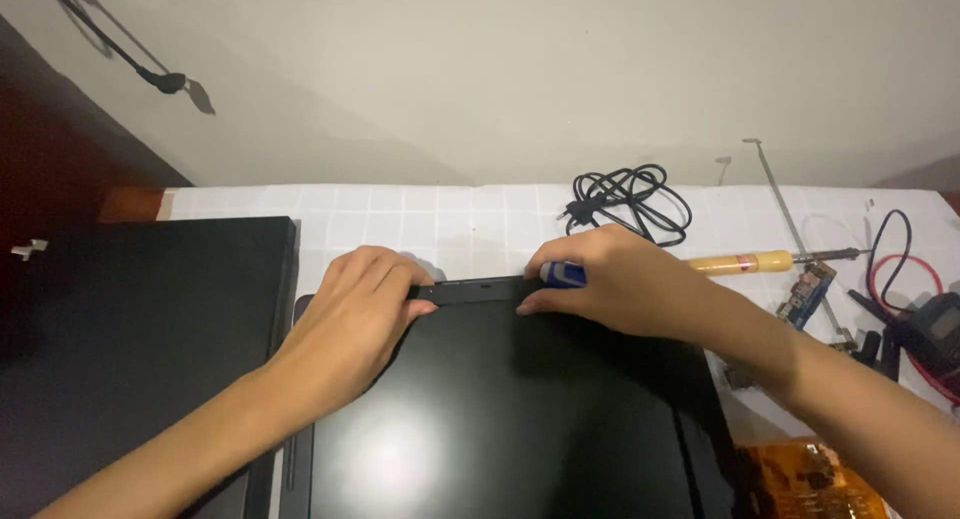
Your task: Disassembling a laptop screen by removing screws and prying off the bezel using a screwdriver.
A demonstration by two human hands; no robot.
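Looks like we're mid bezel-prying at far edge of black display panel [500, 409]. Left hand [355, 309] fingers curled, pinching bezel strip [470, 290]. Right hand [620, 279] fisted around blue-handled tool [562, 273]. Next move probably needs gentle leverage.

Small electronics repair bench, home-workshop feel.
White grid-pattern table cover [420, 207] against a bare wall; soldering iron with wooden handle [745, 263] at 2 o'clock, bare circuit board [806, 288] and red-black test leads [905, 269] at 3, coiled black power cord [630, 201] at 1, amber-taped board [815, 476] at 4.
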